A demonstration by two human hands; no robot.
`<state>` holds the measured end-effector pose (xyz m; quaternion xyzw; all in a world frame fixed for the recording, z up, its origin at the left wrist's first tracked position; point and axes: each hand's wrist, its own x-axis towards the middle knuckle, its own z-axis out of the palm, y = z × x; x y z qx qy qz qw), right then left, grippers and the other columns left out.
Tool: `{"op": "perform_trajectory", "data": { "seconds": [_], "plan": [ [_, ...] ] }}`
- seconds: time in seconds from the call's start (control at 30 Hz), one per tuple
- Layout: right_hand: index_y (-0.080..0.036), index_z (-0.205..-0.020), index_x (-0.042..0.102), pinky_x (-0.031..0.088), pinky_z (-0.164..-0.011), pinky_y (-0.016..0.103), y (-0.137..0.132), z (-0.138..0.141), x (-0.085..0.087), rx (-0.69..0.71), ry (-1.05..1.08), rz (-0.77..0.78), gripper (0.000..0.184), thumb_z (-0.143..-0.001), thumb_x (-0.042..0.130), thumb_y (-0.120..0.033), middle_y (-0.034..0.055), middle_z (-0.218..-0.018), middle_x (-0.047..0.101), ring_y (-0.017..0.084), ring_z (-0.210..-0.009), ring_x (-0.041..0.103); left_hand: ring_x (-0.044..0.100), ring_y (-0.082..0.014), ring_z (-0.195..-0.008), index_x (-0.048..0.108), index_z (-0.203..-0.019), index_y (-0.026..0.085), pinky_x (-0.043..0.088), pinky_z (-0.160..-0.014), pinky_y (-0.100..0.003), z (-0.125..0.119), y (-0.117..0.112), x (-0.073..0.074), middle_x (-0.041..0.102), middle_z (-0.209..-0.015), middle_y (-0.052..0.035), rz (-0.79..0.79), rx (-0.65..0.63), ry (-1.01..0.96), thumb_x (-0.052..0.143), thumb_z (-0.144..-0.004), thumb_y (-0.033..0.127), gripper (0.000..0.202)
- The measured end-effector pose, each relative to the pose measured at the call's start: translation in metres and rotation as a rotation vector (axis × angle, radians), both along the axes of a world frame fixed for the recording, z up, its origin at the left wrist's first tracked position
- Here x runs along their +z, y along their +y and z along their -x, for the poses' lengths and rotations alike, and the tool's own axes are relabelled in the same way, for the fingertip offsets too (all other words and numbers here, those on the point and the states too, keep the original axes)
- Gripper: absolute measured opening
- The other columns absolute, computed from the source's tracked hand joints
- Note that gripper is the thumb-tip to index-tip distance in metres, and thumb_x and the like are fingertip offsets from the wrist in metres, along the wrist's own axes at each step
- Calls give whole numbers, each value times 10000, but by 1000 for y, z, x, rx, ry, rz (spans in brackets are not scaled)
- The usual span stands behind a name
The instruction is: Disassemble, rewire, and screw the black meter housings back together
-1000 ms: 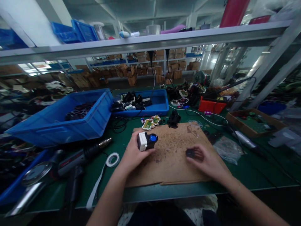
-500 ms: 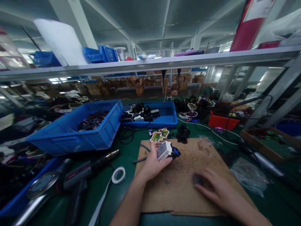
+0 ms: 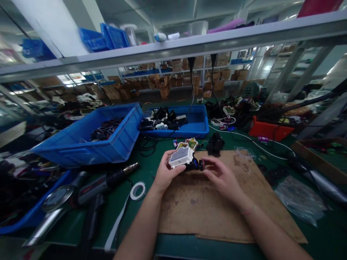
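Note:
My left hand (image 3: 166,173) is closed around a white plastic housing (image 3: 181,157) with a grey rectangular face, joined to a black part with a blue spot. At the right end of that black part, my right hand (image 3: 220,177) grips a small black round cap (image 3: 202,164) between thumb and fingers. The cap touches the black part or sits very close to it; I cannot tell which. Both hands are above a brown cardboard sheet (image 3: 206,213). Just beyond the housing lie white shells with green-yellow boards (image 3: 192,143) and a black plastic part (image 3: 215,144).
On the left stand a large blue bin (image 3: 89,153) with wires, a heat gun (image 3: 97,191) and a tape roll (image 3: 138,191). Behind is a blue tray (image 3: 195,121) of black parts. A plastic bag (image 3: 300,198) lies at right. A shelf (image 3: 168,48) crosses overhead.
My right hand has come up and left from the cardboard, bringing the round cap to the end of the black part. The housing has tilted in my left hand. The camera view has dipped.

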<state>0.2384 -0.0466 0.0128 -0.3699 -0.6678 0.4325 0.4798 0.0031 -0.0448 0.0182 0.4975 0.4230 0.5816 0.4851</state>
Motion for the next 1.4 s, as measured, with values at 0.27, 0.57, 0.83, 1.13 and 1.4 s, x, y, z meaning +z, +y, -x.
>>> {"op": "perform_trajectory", "data": {
  "seconds": [0.27, 0.57, 0.83, 1.13, 1.4],
  "plan": [
    [-299, -1292, 624, 573, -960, 374, -3, -14, 10, 35, -201, -188, 389, -911, 699, -328, 51, -1257, 660, 199, -1096, 660, 653, -273, -1153, 556, -1296, 210, 513, -978, -344, -10, -2, -5, 656, -1282, -105, -6, -53, 41, 870, -675, 341, 708],
    [-278, -1327, 586, 519, -1049, 368, -5, -18, 14, 67, -315, -324, 415, -924, 683, -285, 43, -1282, 661, 192, -1186, 625, 645, -280, -1178, 584, -1296, 202, 508, -1010, -356, -8, 0, -9, 663, -1295, -107, -17, -51, 44, 857, -698, 347, 674],
    [-271, -1385, 524, 504, -1089, 389, -3, -21, 10, 84, -408, -506, 465, -939, 652, -235, 59, -1338, 637, 193, -1252, 593, 672, -250, -1063, 603, -1292, 180, 578, -742, -242, -12, -4, 1, 677, -1256, -106, 23, -30, 69, 808, -760, 388, 606],
    [-353, -1434, 499, 538, -1052, 447, -4, -19, 6, 67, -399, -562, 512, -958, 613, -203, 69, -1357, 597, 228, -1239, 602, 589, -90, -583, 619, -1276, 191, 416, -340, -130, -15, -7, 4, 709, -1094, -70, 123, -23, -5, 795, -763, 439, 596],
    [-303, -1356, 554, 606, -944, 397, -7, -19, 4, -15, -404, -480, 492, -894, 720, -288, 60, -1225, 691, 217, -1053, 703, 558, -66, -524, 636, -1232, 183, 403, -326, -138, -21, -9, 8, 716, -1036, -57, 147, -10, -41, 829, -722, 433, 600]
  ]
}}
